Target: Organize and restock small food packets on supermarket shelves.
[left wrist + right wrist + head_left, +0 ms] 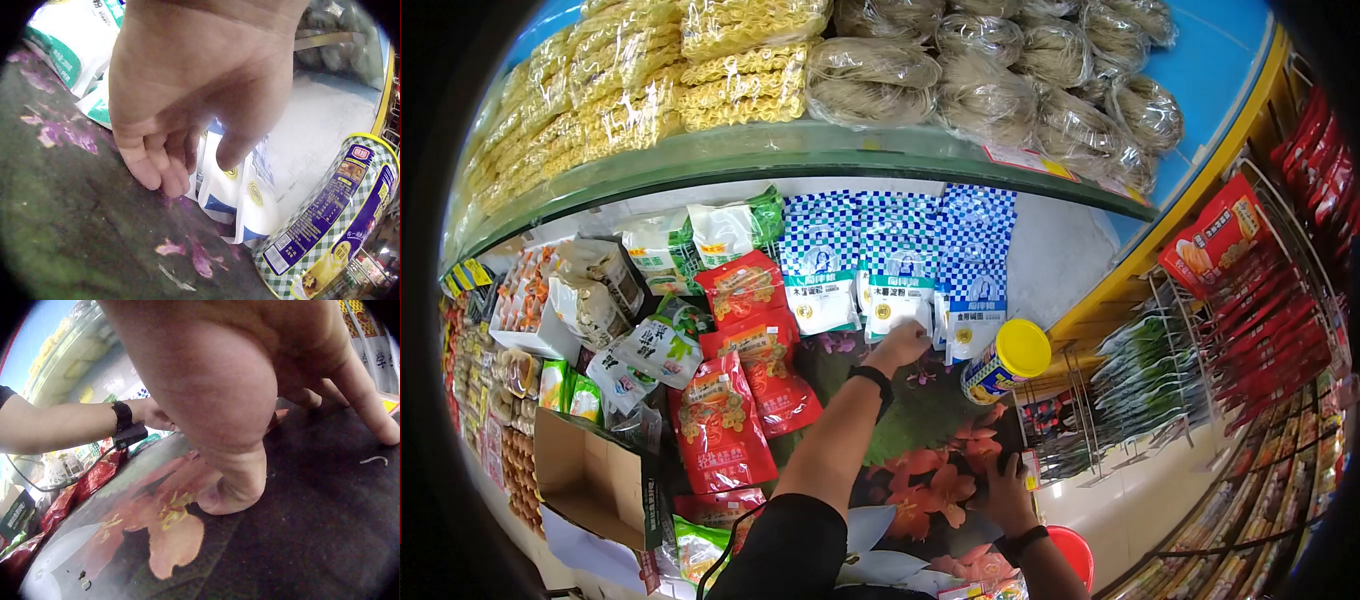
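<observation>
In the head view my left hand (900,345) is at the lower edge of the middle tapioca starch bags (897,300). Its fingers hang loosely curled with the thumb apart, as the left wrist view shows. Just beyond the thumb are white-and-blue bags of edible soda powder (215,197). More starch bags (820,290) lie to the left, and a tall can with a yellow lid (1022,348) stands to the right. Nearer the body, my right hand (1005,495) rests its spread fingertips on the dark flower-printed surface (300,531), holding nothing.
Red packets (720,425) and an open cardboard box (595,470) sit on the left. Above, a glass shelf (820,155) carries bagged noodles (750,70). Racks of hanging packets (1150,360) line the right side, with a red bowl-like rim (1075,555) below.
</observation>
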Available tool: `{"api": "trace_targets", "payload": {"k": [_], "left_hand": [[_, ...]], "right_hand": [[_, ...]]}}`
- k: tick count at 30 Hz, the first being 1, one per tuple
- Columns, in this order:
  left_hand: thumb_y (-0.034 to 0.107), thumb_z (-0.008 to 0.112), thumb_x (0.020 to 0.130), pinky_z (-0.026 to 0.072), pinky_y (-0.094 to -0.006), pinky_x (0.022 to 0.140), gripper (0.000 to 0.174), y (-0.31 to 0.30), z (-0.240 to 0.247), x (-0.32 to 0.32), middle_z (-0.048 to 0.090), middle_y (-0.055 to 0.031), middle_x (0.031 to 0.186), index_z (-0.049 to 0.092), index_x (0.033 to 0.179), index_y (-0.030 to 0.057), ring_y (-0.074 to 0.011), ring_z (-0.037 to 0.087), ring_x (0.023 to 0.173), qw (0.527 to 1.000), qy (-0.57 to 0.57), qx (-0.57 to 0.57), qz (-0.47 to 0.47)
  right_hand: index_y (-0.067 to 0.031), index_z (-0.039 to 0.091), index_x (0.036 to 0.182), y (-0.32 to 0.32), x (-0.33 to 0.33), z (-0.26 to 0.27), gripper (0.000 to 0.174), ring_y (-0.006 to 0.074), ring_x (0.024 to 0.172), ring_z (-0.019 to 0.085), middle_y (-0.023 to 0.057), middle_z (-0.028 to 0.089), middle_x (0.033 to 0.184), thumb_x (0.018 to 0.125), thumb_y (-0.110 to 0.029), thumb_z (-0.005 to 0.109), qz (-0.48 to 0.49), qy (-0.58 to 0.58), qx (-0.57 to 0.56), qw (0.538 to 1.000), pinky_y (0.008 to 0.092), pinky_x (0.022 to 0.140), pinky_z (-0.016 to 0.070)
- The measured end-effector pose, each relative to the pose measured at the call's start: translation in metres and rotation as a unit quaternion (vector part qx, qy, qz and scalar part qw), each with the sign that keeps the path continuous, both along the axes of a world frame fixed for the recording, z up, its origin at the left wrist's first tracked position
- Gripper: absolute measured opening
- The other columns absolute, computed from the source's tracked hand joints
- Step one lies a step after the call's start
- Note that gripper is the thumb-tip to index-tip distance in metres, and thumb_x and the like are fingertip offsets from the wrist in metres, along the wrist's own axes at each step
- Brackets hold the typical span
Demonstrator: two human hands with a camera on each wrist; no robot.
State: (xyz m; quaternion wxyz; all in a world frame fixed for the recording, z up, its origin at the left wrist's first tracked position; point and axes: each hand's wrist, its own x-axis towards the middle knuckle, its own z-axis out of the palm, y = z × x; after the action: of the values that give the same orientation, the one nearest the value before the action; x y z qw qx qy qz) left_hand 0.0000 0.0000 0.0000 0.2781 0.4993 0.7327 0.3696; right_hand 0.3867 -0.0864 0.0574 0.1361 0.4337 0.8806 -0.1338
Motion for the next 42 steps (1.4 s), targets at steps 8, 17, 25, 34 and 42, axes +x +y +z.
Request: {"api": "trace_targets", "payload": {"k": [8,17,25,34,42], "left_hand": [[0.027,0.074,0.083,0.0534,-0.0435,0.086,0.038,0.021,-0.036,-0.002,0.070,-0.0233,0.103,0.070,0.106,-0.0031,-0.0372,0.068,0.098,0.996,0.029,0.061,0.052],[0.013,0.071,0.087,0.0537,-0.0358,0.082,0.039,0.005,-0.065,0.002,0.069,-0.0129,0.100,0.058,0.122,0.0020,-0.0223,0.067,0.092,0.993,-0.031,0.112,0.023],[0.015,0.068,0.090,0.0530,-0.0352,0.082,0.036,-0.012,-0.046,0.002,0.069,-0.0109,0.098,0.059,0.122,0.0018,-0.0214,0.067,0.091,0.992,-0.094,0.083,-0.005],[0.020,0.067,0.092,0.0524,-0.0365,0.084,0.033,-0.027,-0.038,0.000,0.070,-0.0120,0.100,0.063,0.119,0.0008,-0.0248,0.068,0.095,0.991,-0.117,0.070,-0.016],[0.013,0.069,0.088,0.0544,-0.0371,0.075,0.025,-0.009,-0.047,-0.010,0.071,-0.0126,0.086,0.068,0.109,-0.0013,-0.0238,0.070,0.080,0.966,-0.244,0.070,0.047]], "right_hand": [[-0.0144,0.026,0.155,0.000,0.000,-0.004,0.118,0.0705,0.130,0.033,0.0403,0.023,0.153,0.063,-0.050,0.089,0.017,0.005,0.030,0.999,0.0624,0.092,0.0535],[-0.0134,0.025,0.155,-0.001,0.000,-0.005,0.117,0.0706,0.131,0.032,0.0408,0.021,0.154,0.064,-0.051,0.089,0.007,-0.008,0.009,1.000,0.0624,0.097,0.0513],[-0.0103,0.025,0.155,0.001,-0.003,-0.003,0.119,0.0706,0.132,0.031,0.0438,0.019,0.153,0.064,-0.048,0.091,0.008,-0.016,0.005,1.000,0.0631,0.102,0.0468],[-0.0090,0.024,0.156,0.002,-0.002,-0.003,0.123,0.0698,0.132,0.031,0.0466,0.018,0.152,0.061,-0.044,0.093,0.014,-0.004,-0.002,1.000,0.0616,0.102,0.0472],[-0.0093,0.024,0.156,0.005,0.005,-0.015,0.125,0.0729,0.127,0.033,0.0457,0.021,0.150,0.059,-0.048,0.093,0.023,0.008,0.012,1.000,0.0645,0.100,0.0463]]}}
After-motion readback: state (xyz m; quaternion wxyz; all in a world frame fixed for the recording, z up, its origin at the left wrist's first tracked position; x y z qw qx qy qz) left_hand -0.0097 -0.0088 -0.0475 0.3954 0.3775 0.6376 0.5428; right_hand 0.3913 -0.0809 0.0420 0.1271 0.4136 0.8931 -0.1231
